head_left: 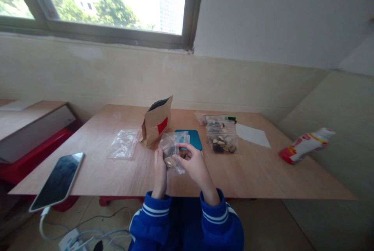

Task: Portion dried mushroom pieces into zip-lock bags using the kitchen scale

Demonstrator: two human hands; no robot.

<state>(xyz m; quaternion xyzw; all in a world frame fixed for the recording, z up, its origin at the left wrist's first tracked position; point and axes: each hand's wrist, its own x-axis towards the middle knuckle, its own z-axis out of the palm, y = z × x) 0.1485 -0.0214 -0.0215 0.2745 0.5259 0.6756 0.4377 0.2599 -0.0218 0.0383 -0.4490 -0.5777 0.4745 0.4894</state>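
Note:
A clear zip bag holding brown and dark pieces is held up over the near edge of the wooden table. My left hand grips its lower left side. My right hand pinches its right edge. Both arms wear blue sleeves with white stripes. A brown paper pouch with a red label stands open just behind the bag. A teal flat case lies right behind my right hand.
An empty clear bag lies left of the pouch. Filled zip bags and a white sheet lie to the right. A phone overhangs the left corner, cable hanging. A white and red bottle lies on the right ledge.

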